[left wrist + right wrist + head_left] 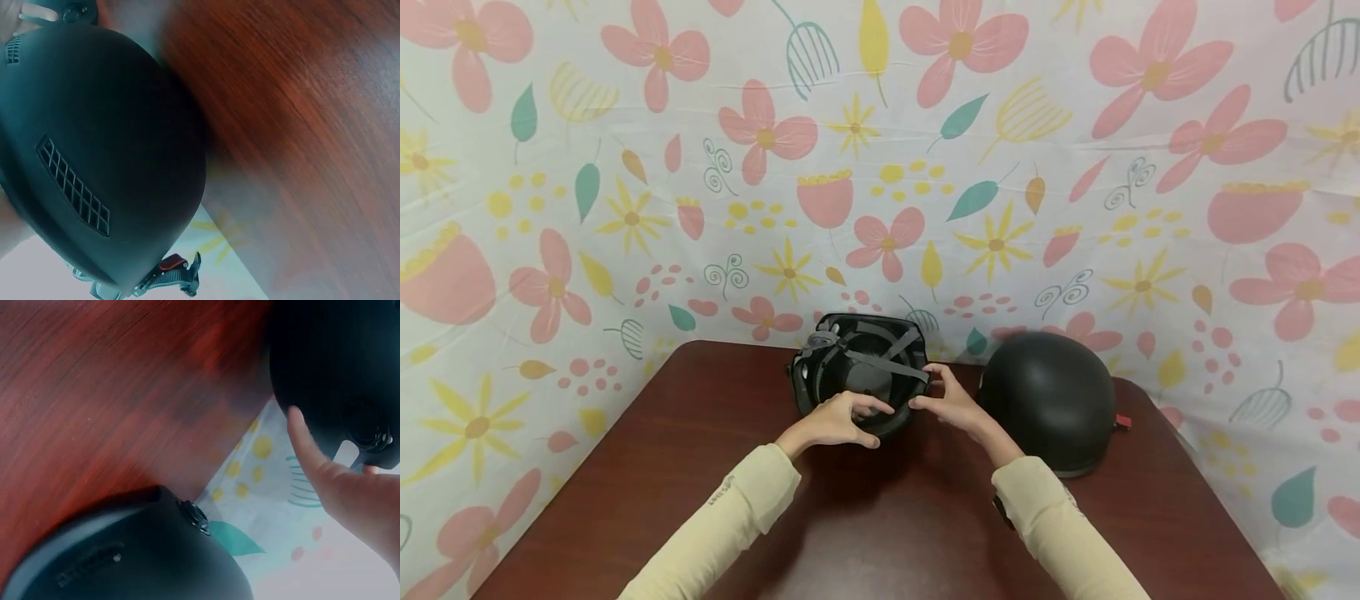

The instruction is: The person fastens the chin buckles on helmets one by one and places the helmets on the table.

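A black helmet [865, 367] tilts with its hollow inside facing me, grey straps crossing the opening. At its near rim my left hand [831, 421] grips, fingers reaching over the edge and thumb outside. My right hand [953, 407] holds the right side of the rim between thumb and fingers. In the right wrist view one finger of the right hand [344, 487] lies along the dark shell beside a round knob [369, 428]. The left wrist view shows the shell [112, 125] with a slotted vent [75, 187]; there the left hand is mostly hidden.
A second black helmet [1048, 400] sits dome up to the right, near my right forearm, a red tab [1122, 422] at its side. Both helmets are on a dark red-brown wooden table [700, 483]. Flower-printed cloth [887, 167] hangs behind the table's far edge.
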The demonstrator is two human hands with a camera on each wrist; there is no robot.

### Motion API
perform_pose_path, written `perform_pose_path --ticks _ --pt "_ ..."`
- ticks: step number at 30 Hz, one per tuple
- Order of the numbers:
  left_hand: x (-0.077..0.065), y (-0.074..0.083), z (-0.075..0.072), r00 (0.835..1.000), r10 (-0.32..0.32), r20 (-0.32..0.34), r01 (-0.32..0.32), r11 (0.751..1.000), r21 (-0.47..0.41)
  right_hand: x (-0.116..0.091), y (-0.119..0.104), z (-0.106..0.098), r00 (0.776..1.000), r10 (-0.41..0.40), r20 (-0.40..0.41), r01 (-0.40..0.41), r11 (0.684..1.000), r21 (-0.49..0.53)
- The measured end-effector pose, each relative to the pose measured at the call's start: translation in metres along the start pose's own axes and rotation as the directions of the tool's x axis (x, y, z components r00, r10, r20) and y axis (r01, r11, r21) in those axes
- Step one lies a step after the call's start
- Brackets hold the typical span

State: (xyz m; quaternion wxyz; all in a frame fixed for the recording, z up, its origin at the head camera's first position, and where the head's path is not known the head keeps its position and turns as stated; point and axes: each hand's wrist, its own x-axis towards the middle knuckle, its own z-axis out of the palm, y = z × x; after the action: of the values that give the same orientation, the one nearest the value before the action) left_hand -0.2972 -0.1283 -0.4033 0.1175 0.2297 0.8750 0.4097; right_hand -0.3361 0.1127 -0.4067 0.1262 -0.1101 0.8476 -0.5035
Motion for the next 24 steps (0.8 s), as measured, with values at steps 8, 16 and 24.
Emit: perform_pose_path --ticks 8,16,24 --pt "0.003 -0.001 0.002 0.999 0.046 0.009 -0.047 0.999 0.013 -0.003 -0.001 0.004 0.985 -0.117 -0.13 0.094 0.981 -0.17" --pt "0.003 0.004 0.002 0.999 0.0 0.049 -0.002 0.999 0.033 -0.005 -0.01 0.004 0.965 -0.217 -0.149 0.168 0.944 -0.284" --pt "0.004 0.01 0.005 0.991 -0.016 0.134 0.011 0.999 0.037 -0.002 -0.028 0.004 0.951 -0.291 -0.104 0.221 0.876 -0.429"
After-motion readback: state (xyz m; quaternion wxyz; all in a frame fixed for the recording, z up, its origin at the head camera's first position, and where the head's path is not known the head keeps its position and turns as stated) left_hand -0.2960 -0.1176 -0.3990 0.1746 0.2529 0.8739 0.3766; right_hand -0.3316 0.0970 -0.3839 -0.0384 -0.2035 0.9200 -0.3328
